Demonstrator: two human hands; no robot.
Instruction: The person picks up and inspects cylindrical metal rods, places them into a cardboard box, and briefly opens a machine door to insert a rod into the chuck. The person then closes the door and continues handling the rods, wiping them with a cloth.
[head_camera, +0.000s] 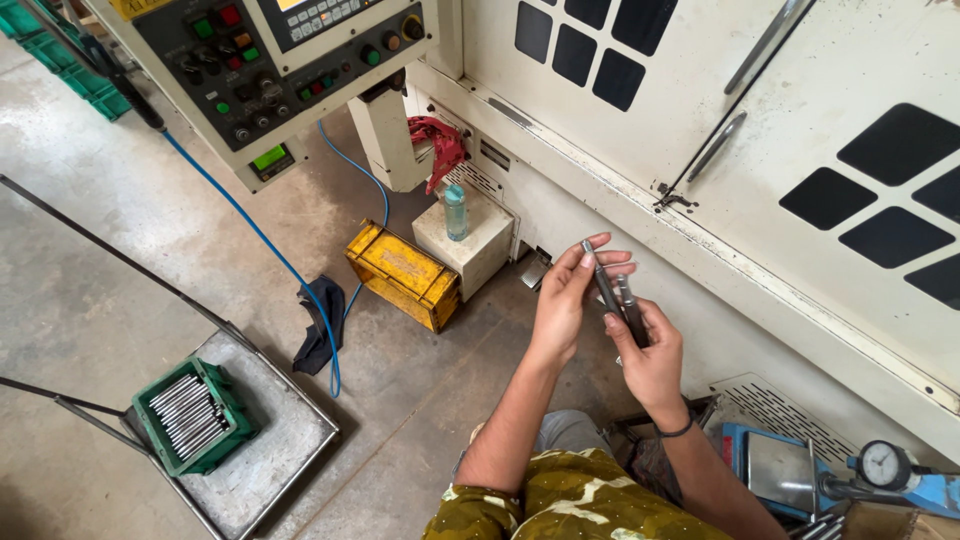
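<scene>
I hold two slim metal rods (612, 292) up in front of me, over the bare concrete floor (110, 250) beside the machine. My left hand (565, 300) pinches the upper rod near its top end between thumb and fingertips, fingers closed on it; my right hand (648, 355) is wrapped around the lower ends of the rods, thumb pressed along them, so both hands are clamped on the same pair. The rods lie side by side, tilted slightly, touching each other. Just behind my hands runs the long lower edge of the machine's cream door (720, 150), close enough that there is little room that way. To my left the floor opens wide: a yellow crate (402, 275) sits near a small cream box with a blue bottle (455, 212) on it, a dark rag (318, 325) lies by the blue hose (250, 225), and farther out a green tray of metal rods (192, 412) rests on a steel trolley (270, 450), well apart from me. By my right elbow stands a blue gauge stand with a dial gauge (882, 464), near the frame's corner.
</scene>
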